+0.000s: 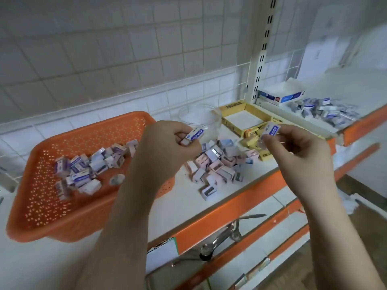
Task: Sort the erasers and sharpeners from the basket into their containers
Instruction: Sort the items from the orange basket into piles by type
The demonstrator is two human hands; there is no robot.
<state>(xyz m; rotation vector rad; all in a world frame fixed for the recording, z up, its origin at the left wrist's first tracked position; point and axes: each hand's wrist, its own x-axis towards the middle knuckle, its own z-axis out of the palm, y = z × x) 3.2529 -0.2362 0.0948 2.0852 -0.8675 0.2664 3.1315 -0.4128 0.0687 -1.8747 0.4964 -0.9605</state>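
Note:
My left hand (167, 141) pinches a white eraser with a blue ERASER sleeve (194, 135) above the right rim of the orange basket (100, 130). My right hand (297, 149) pinches a second such eraser (272, 129) over the front of the yellow box (240, 114). Several small boxed erasers and sharpeners (83, 170) lie in the basket. A heap of pink and white boxed sharpeners (217, 166) lies on the shelf between my hands. A clear round container (199, 116) stands behind them.
A pile of erasers (322, 110) lies on the right shelf beside a white and blue carton (280, 95). The shelf has an orange front edge (230, 212). Metal wrenches (222, 237) lie on the lower shelf. A tiled wall runs behind.

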